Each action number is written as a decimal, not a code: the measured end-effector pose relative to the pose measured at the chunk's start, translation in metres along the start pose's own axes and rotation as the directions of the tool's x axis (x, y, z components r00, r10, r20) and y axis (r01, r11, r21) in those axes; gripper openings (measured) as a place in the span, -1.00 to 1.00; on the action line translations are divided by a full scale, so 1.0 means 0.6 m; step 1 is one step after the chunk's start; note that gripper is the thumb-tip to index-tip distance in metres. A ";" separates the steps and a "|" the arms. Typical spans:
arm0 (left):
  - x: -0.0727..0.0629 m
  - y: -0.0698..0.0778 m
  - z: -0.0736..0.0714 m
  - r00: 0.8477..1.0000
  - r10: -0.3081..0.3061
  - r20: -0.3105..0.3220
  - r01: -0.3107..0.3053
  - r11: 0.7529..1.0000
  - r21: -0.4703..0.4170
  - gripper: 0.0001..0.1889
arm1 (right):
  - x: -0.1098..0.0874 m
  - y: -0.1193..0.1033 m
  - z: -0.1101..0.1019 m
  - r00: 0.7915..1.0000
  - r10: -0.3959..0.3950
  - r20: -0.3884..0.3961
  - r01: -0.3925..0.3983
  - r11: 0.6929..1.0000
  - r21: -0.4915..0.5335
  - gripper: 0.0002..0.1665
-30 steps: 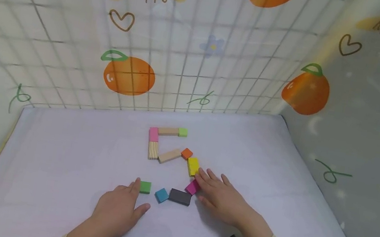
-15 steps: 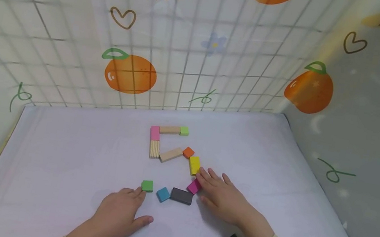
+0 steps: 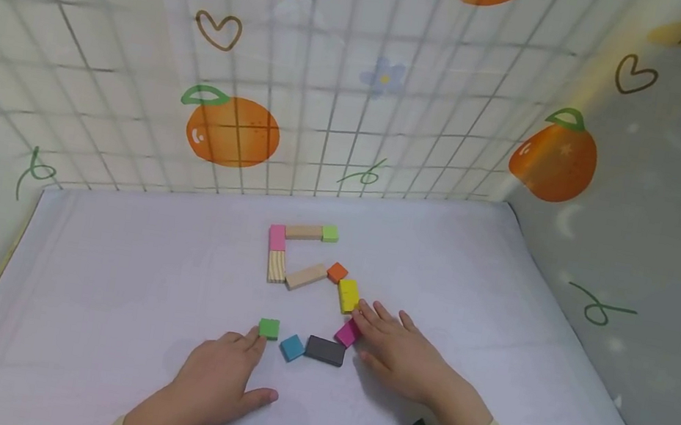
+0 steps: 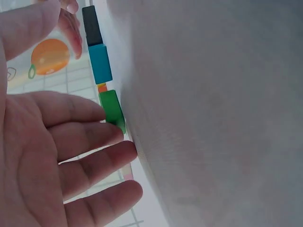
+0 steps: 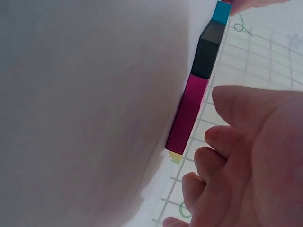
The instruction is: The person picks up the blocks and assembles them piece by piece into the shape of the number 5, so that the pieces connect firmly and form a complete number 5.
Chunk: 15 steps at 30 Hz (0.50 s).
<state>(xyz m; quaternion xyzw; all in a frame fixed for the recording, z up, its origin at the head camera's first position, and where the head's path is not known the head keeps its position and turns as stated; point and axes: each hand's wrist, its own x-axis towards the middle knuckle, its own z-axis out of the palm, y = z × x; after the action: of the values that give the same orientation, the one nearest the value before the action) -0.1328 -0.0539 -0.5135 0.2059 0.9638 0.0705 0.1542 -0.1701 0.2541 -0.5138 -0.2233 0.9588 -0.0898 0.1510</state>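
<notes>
Fingertips of my left hand point(image 3: 217, 379) touch the near left edge of a small green block point(image 3: 268, 329); its fingers are extended and the thumb points right. In the left wrist view the green block point(image 4: 112, 111) lies at the fingertips. A teal block point(image 3: 292, 348) sits just right of it, apart from it, then a dark grey block point(image 3: 325, 350). My right hand point(image 3: 401, 356) rests beside a magenta block point(image 3: 347, 332), its fingertips at that block and the lower edge of a yellow block point(image 3: 348, 295). Its fingers are relaxed and grip nothing.
Farther back, the curved row goes on with an orange block point(image 3: 338, 272), a plain wooden block point(image 3: 306, 277), a striped wooden block point(image 3: 276, 267), a pink block point(image 3: 278, 237), another wooden block point(image 3: 304, 233) and a light green block point(image 3: 329, 234). Patterned curtains point(image 3: 450, 111) border the white table point(image 3: 122, 282).
My left fingers have shifted from the green block's left side to its near edge. The green block has slid slightly away and to the right. My right hand stays in place.
</notes>
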 end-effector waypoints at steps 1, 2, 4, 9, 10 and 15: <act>0.001 0.001 0.000 1.000 0.003 0.005 -0.003 1.000 0.002 -0.03 | 0.000 0.000 0.000 1.000 0.001 0.000 -0.001 1.000 -0.001 -0.14; 0.001 0.001 0.000 1.000 0.004 0.008 -0.004 1.000 0.003 -0.02 | 0.000 0.000 0.000 1.000 0.000 0.000 0.000 1.000 -0.001 -0.14; 0.003 0.002 0.000 1.000 0.005 0.010 -0.005 1.000 0.007 -0.02 | 0.000 0.000 0.000 1.000 0.000 0.000 0.000 1.000 -0.002 -0.14; 0.007 -0.002 0.002 1.000 -0.009 -0.026 0.008 1.000 -0.019 0.05 | 0.000 0.001 0.002 1.000 0.001 0.002 -0.001 1.000 -0.007 -0.14; 0.009 -0.003 0.003 0.999 -0.005 -0.038 0.004 1.000 -0.028 0.07 | 0.000 0.001 0.002 1.000 0.001 0.001 -0.001 1.000 -0.008 -0.13; 0.017 -0.006 0.008 0.997 0.048 -0.054 -0.050 0.998 -0.026 0.08 | 0.001 0.001 0.003 1.000 -0.006 -0.003 0.006 1.000 -0.002 -0.14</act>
<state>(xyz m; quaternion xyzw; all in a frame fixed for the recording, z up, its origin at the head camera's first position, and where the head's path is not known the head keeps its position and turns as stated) -0.1415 -0.0525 -0.5214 0.2254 0.9611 0.0931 0.1295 -0.1701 0.2545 -0.5159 -0.2260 0.9585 -0.0895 0.1488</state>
